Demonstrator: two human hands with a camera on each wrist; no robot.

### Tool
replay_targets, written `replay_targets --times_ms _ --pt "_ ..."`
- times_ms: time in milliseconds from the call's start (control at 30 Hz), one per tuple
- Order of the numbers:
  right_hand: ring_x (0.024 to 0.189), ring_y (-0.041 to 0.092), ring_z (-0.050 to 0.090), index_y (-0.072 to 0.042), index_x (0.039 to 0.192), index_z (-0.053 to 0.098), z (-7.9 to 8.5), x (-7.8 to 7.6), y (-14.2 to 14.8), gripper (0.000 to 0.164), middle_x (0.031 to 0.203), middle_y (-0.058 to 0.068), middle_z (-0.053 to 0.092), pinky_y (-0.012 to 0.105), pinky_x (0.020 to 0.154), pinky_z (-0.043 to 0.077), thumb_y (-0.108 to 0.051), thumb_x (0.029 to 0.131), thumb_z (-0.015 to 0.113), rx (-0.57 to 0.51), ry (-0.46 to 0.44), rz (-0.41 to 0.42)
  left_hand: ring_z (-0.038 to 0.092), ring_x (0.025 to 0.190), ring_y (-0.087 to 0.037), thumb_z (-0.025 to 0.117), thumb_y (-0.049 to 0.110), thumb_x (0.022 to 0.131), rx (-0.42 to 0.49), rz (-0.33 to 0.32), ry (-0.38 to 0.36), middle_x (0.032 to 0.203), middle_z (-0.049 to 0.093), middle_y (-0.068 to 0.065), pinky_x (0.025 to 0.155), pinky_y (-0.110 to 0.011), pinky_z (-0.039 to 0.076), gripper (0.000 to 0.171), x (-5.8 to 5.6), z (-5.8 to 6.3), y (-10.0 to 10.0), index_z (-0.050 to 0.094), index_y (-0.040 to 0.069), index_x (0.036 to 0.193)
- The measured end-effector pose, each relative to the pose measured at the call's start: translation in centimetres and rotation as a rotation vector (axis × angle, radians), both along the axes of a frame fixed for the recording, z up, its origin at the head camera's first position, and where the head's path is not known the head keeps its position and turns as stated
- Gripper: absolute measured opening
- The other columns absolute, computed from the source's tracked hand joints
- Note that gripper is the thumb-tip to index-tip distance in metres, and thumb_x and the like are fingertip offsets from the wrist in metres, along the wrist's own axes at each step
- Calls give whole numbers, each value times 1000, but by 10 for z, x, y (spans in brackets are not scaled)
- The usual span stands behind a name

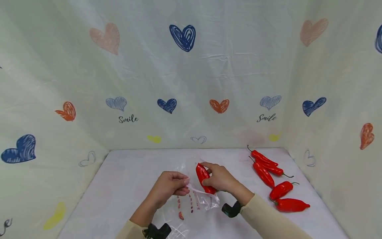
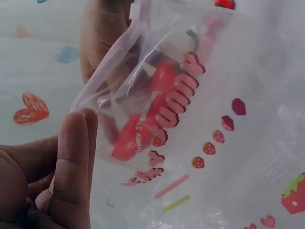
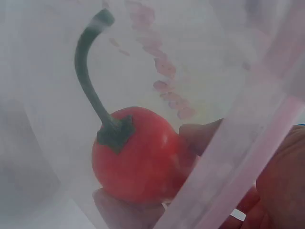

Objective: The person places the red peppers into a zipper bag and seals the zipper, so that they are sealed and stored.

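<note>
My right hand (image 1: 221, 177) grips a red pepper (image 1: 202, 174) between thumb and fingers. The pepper lies at the mouth of a clear zip bag (image 1: 209, 200) printed with strawberries and pink lettering. Through the film in the right wrist view, the pepper's body (image 3: 138, 162) and curved green stem (image 3: 86, 71) show. My left hand (image 1: 168, 189) pinches the bag's edge near its pinkish zip strip (image 2: 112, 62). In the left wrist view, the pepper (image 2: 143, 119) appears through the plastic, its stem end toward the upper right.
Several more red peppers (image 1: 292, 205) lie on the white table (image 1: 119, 186) at the right, some touching each other. A heart-printed curtain (image 1: 185, 73) surrounds the table at the back and sides. Dark wrist cameras (image 1: 231, 209) sit on both wrists.
</note>
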State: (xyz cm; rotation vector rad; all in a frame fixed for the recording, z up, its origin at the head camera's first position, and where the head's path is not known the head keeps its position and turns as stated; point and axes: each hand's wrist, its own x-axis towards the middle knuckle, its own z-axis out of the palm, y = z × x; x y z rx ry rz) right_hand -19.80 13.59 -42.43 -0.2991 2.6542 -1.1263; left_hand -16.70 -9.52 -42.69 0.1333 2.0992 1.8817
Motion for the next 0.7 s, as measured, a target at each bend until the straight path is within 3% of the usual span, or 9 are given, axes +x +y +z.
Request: replay_targets --times_ms 100,367,700 --pt "89 24 66 -11 151 56 -2 0 0 75 119 16 69 35 57 65 -10 82 84 -2 -10 -6 79 76 -20 75 17 99 12 -18 -11 93 79 -12 74 -33 67 32 -1 -4 1 72 -9 119" --pt "100 29 68 -8 153 54 -7 4 -1 82 123 18 69 41 62 67 -12 79 89 -23 34 -58 79 76 -17 73 13 100 115 97 -8 91 78 -10 74 -30 66 34 2 -15 9 67 -13 121" --pt "98 27 68 -11 154 52 -15 8 0 78 128 19 67 40 60 67 -17 84 87 -80 28 -95 76 77 -15 70 12 102 184 105 8 90 77 -9 77 -29 66 32 4 -25 11 61 -12 122"
